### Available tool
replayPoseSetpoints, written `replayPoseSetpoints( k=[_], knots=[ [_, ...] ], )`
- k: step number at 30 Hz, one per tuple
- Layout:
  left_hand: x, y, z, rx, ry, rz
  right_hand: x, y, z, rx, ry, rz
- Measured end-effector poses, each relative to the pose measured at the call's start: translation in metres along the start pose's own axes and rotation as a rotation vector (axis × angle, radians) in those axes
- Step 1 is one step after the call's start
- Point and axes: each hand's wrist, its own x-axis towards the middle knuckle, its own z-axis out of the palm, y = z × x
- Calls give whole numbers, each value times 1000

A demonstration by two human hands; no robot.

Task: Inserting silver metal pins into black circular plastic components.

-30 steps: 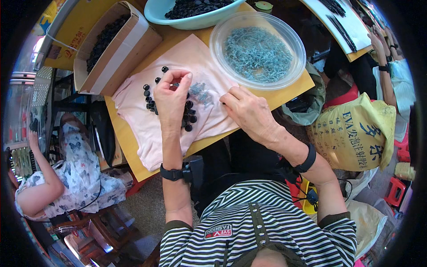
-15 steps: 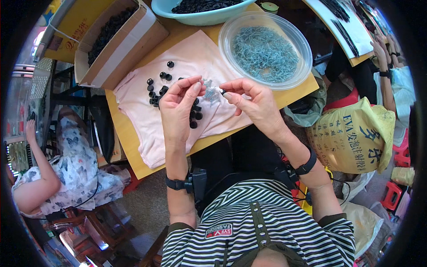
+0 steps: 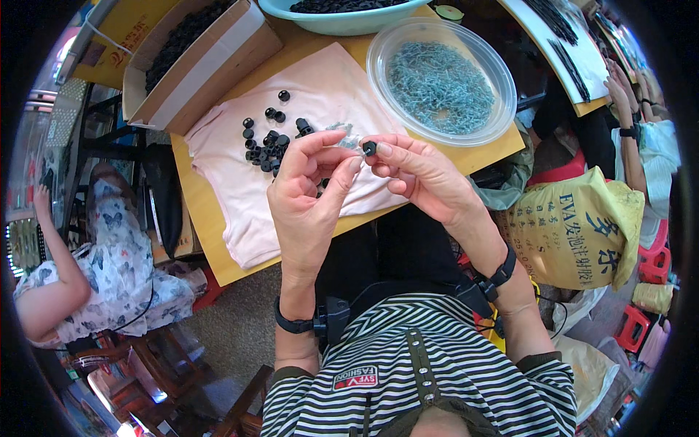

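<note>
The right hand (image 3: 422, 175) pinches a small black cap (image 3: 370, 148) between thumb and forefinger tip, raised above the counter's near edge. The left hand (image 3: 309, 193) meets it fingertip to fingertip; its thumb and forefinger are closed together as if on something thin, but whether they hold a pin I cannot tell, as it is too small to see.

Just beyond the fingers a pink cloth (image 3: 240, 211) covers the middle of the counter (image 3: 193, 211). On it lies a loose cluster of like black caps (image 3: 266, 142), a few strays toward the far edge, and a small scatter of pale metal pins (image 3: 342, 133) close to the hands.

At the far right corner stands a clear round tub (image 3: 378, 76) heaped with bluish metal pins. At the far left corner sits an open carton (image 3: 211, 69) full of dark pieces, and at the far edge a teal basin (image 3: 328, 22) also holds dark pieces.

By my judgement the work is early: one cap is in hand, about a score wait on the cloth, and the carton, basin and tub are still well filled. No separate heap of finished pieces shows clearly.

A person in a butterfly print (image 3: 109, 269) sits off the left edge; another's hands (image 3: 626, 95) work at a board to the right.
</note>
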Motion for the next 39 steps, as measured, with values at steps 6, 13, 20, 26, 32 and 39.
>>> replayPoseSetpoints(
  k=[6,13,20,26,32,39],
  knots=[
    [-3,6,0,354,24,75,-4,1,3,-78,12,-19],
    [-14,11,3,759,1,343,-14,2,14,-471,94,-140],
    [-21,-11,6,662,7,329,-21,12,3,-417,149,-100],
    [-11,-16,-1,265,67,26,-12,16,-5,-258,185,-147],
    [21,-24,-42,964,172,156,-6,14,-2,-191,184,-100],
    [36,-39,-49,1110,131,188,-1,15,2,-223,149,-102]
  ],
)
